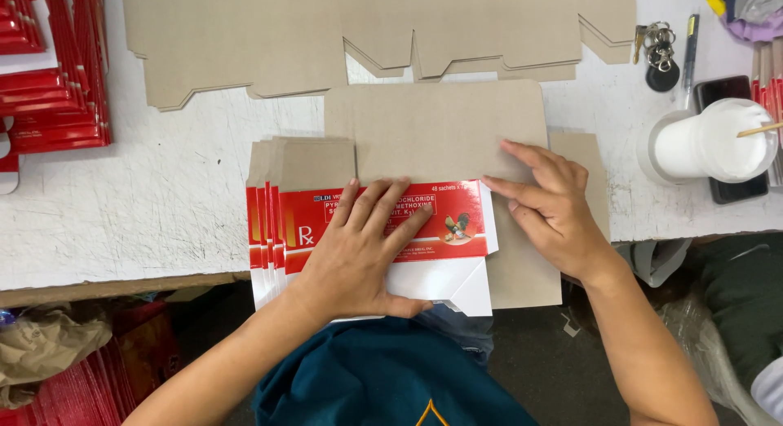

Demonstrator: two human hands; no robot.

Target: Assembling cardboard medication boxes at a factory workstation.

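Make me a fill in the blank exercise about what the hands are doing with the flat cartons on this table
1. The left hand presses flat on a ____ and white carton blank.
2. The right hand rests on a bare ____ cardboard sheet.
3. At the table's right end stands a white ____ with a thin wooden stick in it.
4. A bunch of ____ lies near the table's far right corner.

Missing words: red; brown; cup; keys

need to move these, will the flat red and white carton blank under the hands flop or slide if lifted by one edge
The carton blank looks like thin creased card, so it would probably bend at its folds. Its glossy print may slip. The left hand presses it flat.
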